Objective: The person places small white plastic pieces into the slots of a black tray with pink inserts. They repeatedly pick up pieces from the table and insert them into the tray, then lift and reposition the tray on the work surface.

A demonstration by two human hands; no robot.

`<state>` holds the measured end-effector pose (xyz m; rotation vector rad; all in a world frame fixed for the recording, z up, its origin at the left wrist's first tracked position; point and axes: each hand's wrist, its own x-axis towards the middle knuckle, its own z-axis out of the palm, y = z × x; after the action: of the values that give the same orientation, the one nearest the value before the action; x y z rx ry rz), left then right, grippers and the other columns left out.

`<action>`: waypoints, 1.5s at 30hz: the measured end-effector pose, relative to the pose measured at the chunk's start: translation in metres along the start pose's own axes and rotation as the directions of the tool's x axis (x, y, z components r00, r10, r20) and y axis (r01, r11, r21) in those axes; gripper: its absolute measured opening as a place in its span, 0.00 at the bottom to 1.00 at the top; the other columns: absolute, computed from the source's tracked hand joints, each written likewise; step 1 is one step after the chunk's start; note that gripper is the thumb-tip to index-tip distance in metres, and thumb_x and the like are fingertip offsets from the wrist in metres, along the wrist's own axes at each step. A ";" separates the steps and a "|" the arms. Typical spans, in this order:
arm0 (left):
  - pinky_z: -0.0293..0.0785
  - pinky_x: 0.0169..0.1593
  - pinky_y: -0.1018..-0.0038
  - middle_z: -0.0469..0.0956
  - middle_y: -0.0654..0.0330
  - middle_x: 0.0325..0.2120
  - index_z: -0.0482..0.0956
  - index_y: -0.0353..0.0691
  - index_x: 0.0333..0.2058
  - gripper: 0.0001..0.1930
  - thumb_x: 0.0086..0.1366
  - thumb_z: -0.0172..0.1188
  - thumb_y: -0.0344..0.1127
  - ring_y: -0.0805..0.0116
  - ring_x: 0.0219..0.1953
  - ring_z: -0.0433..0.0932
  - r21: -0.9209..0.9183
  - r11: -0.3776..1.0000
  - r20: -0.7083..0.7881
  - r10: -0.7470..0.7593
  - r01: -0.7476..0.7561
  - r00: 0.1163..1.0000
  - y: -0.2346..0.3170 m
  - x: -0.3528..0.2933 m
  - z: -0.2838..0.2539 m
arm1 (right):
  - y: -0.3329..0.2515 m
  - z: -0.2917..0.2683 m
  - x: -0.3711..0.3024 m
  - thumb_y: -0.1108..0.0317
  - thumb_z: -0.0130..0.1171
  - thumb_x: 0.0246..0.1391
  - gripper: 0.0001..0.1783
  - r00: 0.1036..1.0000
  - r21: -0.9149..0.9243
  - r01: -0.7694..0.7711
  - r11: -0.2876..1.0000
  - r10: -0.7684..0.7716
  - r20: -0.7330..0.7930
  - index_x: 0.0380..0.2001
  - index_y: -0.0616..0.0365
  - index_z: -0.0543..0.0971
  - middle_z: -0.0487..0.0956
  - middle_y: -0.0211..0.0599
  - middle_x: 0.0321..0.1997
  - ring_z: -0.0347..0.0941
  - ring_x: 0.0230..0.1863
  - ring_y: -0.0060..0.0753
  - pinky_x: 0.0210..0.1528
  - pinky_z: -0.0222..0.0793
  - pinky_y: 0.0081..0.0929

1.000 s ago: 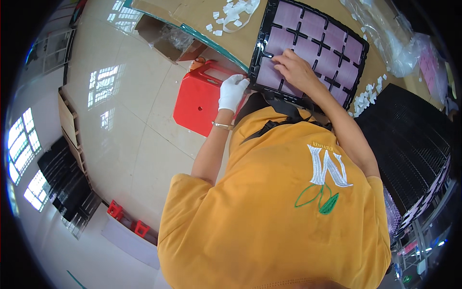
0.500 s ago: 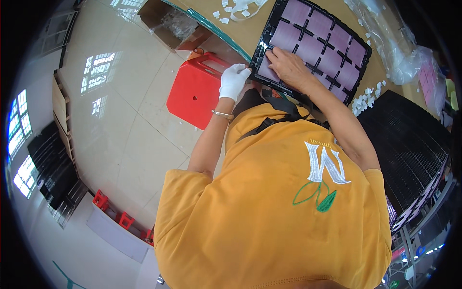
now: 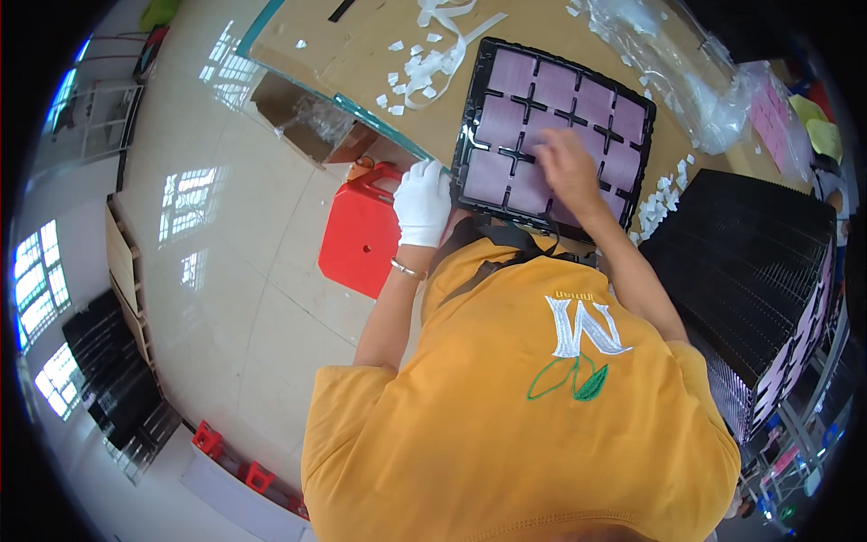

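A black plastic tray (image 3: 467,135) lies on the cardboard-covered tabletop, its rows of compartments divided by cross-shaped ribs. Flat pale purple pieces (image 3: 512,72) fill the compartments. Over the tray's middle is my bare right hand (image 3: 569,167), its fingers smeared by motion; whether it touches or holds a piece cannot be made out. My left hand (image 3: 422,206), in a white glove, is at the table edge just left of the tray. Its fingers point away from me, fairly straight, and nothing shows in them.
White paper scraps (image 3: 664,199) lie right of the tray, with more scraps and a white strip (image 3: 470,36) at far left. Clear plastic film (image 3: 718,117) is at far right. A tall stack of black trays (image 3: 741,244) stands right; a red stool (image 3: 357,239) and cardboard box (image 3: 298,117) stand left.
My left hand has come away from the tray's corner. My right hand has moved from the near-left compartments to the tray's middle. The view has shifted, with more tabletop showing at the left.
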<state>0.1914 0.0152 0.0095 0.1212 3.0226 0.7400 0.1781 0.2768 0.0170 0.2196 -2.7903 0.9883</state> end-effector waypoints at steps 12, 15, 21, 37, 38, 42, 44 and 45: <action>0.75 0.48 0.54 0.81 0.42 0.34 0.84 0.39 0.33 0.18 0.62 0.49 0.44 0.42 0.40 0.80 0.163 0.984 0.264 0.028 -0.073 0.964 0.016 0.114 0.040 | 0.128 -0.063 -0.093 0.54 0.50 0.62 0.19 0.486 -0.333 -0.841 0.427 0.866 -0.117 0.49 0.52 0.78 0.75 0.53 0.52 0.73 0.53 0.58 0.55 0.70 0.50; 0.75 0.49 0.57 0.81 0.42 0.35 0.85 0.39 0.35 0.17 0.60 0.51 0.43 0.43 0.41 0.80 0.104 0.995 0.238 -0.027 0.002 0.971 0.021 0.111 0.041 | 0.132 -0.055 -0.094 0.59 0.50 0.59 0.17 0.429 -0.232 -0.892 0.388 0.888 -0.165 0.46 0.54 0.80 0.76 0.55 0.51 0.73 0.54 0.57 0.55 0.70 0.48; 0.75 0.49 0.60 0.83 0.45 0.35 0.86 0.39 0.38 0.15 0.57 0.57 0.38 0.47 0.40 0.81 -0.230 0.971 0.222 -0.015 0.067 0.975 -0.001 0.114 0.061 | 0.153 -0.055 -0.119 0.67 0.51 0.58 0.12 0.526 0.053 -0.833 0.550 0.818 -0.231 0.37 0.59 0.82 0.81 0.37 0.29 0.77 0.32 0.34 0.35 0.70 0.35; 0.73 0.49 0.57 0.77 0.47 0.43 0.78 0.36 0.45 0.15 0.60 0.58 0.33 0.47 0.45 0.76 0.003 0.983 -0.209 0.183 -0.186 0.961 -0.001 0.083 0.003 | 0.109 -0.083 -0.106 0.51 0.63 0.59 0.14 0.431 0.738 -0.658 0.146 0.877 0.211 0.30 0.48 0.81 0.74 0.18 0.19 0.61 0.13 0.12 0.14 0.47 0.17; 0.72 0.50 0.57 0.77 0.49 0.45 0.78 0.37 0.44 0.14 0.59 0.59 0.33 0.47 0.46 0.75 0.036 0.959 -0.195 0.282 -0.281 0.939 0.009 0.082 0.000 | 0.103 -0.083 -0.104 0.52 0.62 0.60 0.13 0.437 0.747 -0.647 0.150 0.877 0.202 0.31 0.49 0.81 0.75 0.18 0.20 0.61 0.14 0.12 0.14 0.48 0.16; 0.62 0.62 0.51 0.74 0.57 0.54 0.76 0.42 0.49 0.22 0.58 0.61 0.46 0.53 0.58 0.68 0.120 0.709 0.074 0.692 -0.695 0.719 0.030 0.082 0.007 | 0.105 -0.069 -0.097 0.54 0.61 0.61 0.12 0.396 0.811 -0.577 0.099 0.902 0.172 0.31 0.50 0.81 0.76 0.18 0.22 0.62 0.15 0.11 0.16 0.50 0.15; 0.57 0.64 0.46 0.72 0.58 0.57 0.75 0.42 0.50 0.26 0.59 0.60 0.54 0.54 0.63 0.65 0.156 0.646 0.130 0.736 -0.747 0.664 0.015 0.085 0.032 | 0.114 -0.064 -0.100 0.55 0.62 0.60 0.12 0.408 0.805 -0.586 0.090 0.891 0.197 0.32 0.51 0.81 0.76 0.18 0.22 0.63 0.15 0.11 0.16 0.51 0.15; 0.55 0.65 0.44 0.71 0.57 0.58 0.75 0.41 0.51 0.28 0.59 0.59 0.56 0.55 0.64 0.64 0.179 0.659 0.152 0.715 -0.731 0.682 0.006 0.086 0.042 | 0.119 -0.061 -0.103 0.55 0.62 0.60 0.12 0.412 0.803 -0.590 0.085 0.887 0.209 0.33 0.51 0.82 0.76 0.18 0.22 0.63 0.15 0.11 0.15 0.51 0.15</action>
<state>0.1083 0.0467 -0.0253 1.4009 2.9091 0.3590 0.2616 0.4158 -0.0302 -1.3910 -1.7065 2.1923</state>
